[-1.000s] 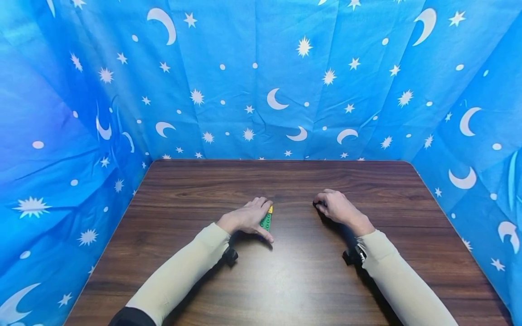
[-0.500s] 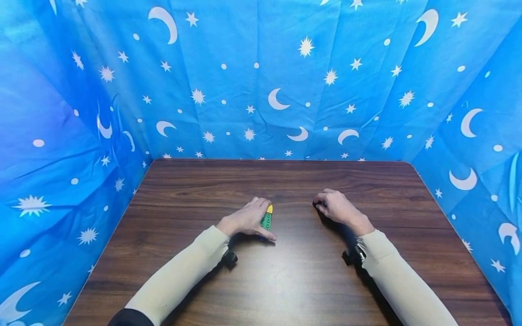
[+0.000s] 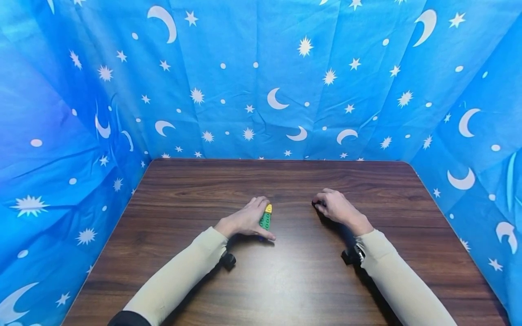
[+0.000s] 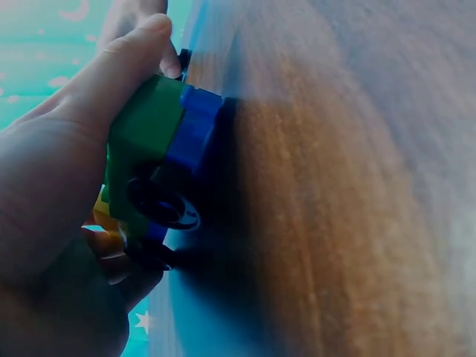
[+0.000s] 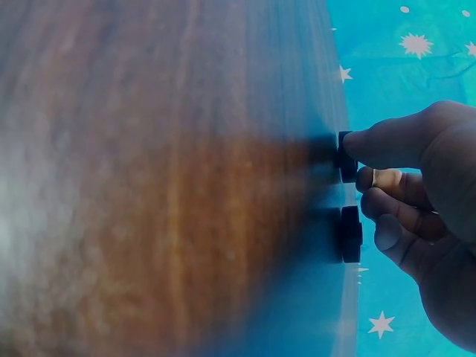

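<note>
My left hand (image 3: 244, 219) holds a small toy car (image 3: 266, 221) built of bricks. Its top is green with a yellow end. In the left wrist view a blue base (image 4: 195, 134) and black wheels (image 4: 165, 205) show beneath; thumb and curled fingers go round the car at opposite ends, palm over it. Across the gap, my right hand (image 3: 341, 208) bends low over the table. Between thumb and fingertips it pinches a small black wheel-like piece (image 5: 347, 165). A second black piece (image 5: 351, 236) sits close by its other curled fingers.
Both hands are over a dark wood-grain table (image 3: 285, 276) with rounded far corners. Blue cloth (image 3: 234, 81) printed with moons and stars hangs behind it and on both sides. Black wrist cameras (image 3: 229, 261) hang under the pale sleeves.
The left thumb has shifted slightly outward and a little more of the car's yellow end shows. My right hand stays in place.
</note>
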Motion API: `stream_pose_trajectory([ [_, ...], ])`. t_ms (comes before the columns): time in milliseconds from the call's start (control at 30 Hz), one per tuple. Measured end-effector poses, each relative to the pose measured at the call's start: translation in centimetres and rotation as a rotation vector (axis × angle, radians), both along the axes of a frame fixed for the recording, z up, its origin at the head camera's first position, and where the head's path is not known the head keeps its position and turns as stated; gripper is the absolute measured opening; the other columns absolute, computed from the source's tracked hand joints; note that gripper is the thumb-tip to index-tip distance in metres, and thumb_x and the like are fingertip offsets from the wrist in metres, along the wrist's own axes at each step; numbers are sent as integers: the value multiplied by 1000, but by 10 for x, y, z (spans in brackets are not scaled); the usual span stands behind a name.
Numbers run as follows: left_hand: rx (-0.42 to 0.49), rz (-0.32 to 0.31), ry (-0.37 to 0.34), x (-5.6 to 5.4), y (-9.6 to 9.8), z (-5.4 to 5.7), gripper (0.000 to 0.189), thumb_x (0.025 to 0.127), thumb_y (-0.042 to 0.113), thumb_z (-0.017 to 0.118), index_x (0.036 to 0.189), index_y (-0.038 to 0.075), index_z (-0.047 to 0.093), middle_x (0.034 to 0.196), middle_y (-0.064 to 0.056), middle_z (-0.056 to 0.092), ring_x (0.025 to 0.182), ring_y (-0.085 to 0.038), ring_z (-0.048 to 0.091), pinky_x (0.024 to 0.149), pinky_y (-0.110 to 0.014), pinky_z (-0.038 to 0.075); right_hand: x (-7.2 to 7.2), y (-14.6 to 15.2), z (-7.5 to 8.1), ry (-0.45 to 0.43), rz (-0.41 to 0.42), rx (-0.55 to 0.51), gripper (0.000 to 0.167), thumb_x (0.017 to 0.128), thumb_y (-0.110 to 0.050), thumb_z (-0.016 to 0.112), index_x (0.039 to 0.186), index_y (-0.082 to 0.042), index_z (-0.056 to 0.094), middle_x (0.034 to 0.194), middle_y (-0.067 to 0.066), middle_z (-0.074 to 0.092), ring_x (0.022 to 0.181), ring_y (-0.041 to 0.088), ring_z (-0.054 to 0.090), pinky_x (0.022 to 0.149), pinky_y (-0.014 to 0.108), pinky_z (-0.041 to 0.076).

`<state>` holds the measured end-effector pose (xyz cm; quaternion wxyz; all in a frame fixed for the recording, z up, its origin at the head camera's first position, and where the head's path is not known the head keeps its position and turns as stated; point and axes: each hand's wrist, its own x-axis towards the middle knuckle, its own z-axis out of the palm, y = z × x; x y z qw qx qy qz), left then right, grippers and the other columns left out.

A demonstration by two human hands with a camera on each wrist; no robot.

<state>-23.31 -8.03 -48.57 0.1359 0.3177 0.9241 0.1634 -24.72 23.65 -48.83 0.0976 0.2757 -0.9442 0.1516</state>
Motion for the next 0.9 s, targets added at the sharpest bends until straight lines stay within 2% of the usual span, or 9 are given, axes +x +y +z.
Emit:
stream_pose_trajectory([
  [100,29,8,-25,1,-1,1,118,68,69,74,153,7,20,157,-14,25,145,-29,24,119,-44,26,0,1,0,-2,-8,0,11,84,-8,73,94,-7,72,92,9,66,77,22,65,68,41,55],
  [300,62,5,-43,3,-2,1,117,69,67,75,153,6,20,156,-14,26,142,-27,27,117,-43,30,-1,1,1,2,-7,-9,11,83,-8,73,94,-7,72,93,9,67,76,22,64,68,41,54],
  [633,67,31,-14,3,-2,-6,117,67,70,74,151,7,24,154,-12,30,140,-24,30,116,-41,31,-1,1,1,-9,0,-11,12,83,-8,73,95,-6,72,93,9,67,76,21,64,68,40,54],
  [900,67,60,-25,4,0,-6,117,67,71,74,151,6,24,152,-12,33,137,-24,32,115,-41,33,-1,1,2,-23,-1,-7,11,84,-7,72,95,-6,73,94,9,67,77,21,64,68,40,54],
])
